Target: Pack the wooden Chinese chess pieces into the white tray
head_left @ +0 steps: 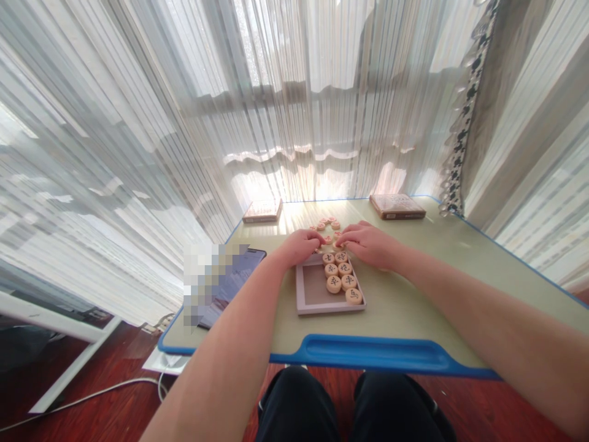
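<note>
A shallow pale tray (301,288) lies on the table in front of me. Along its right side sit several round wooden xiangqi pieces (334,284) with dark characters; the left part shows bare bottom. My left hand (302,247) is at the tray's far left corner, fingers bent down and closed around a piece mostly hidden beneath them. Over the far right corner, my right hand (365,242) has its fingertips closed on a xiangqi piece (338,244). Just past both hands, more loose pieces (335,225) with reddish markings are scattered on the tabletop.
The light green table (464,270) has a blue rim with a molded trough (375,352) in front. Flat boxes stand at the back left (262,210) and back right (398,206). A phone or tablet (234,285), partly pixelated, lies left. Sheer curtains (294,123) hang behind.
</note>
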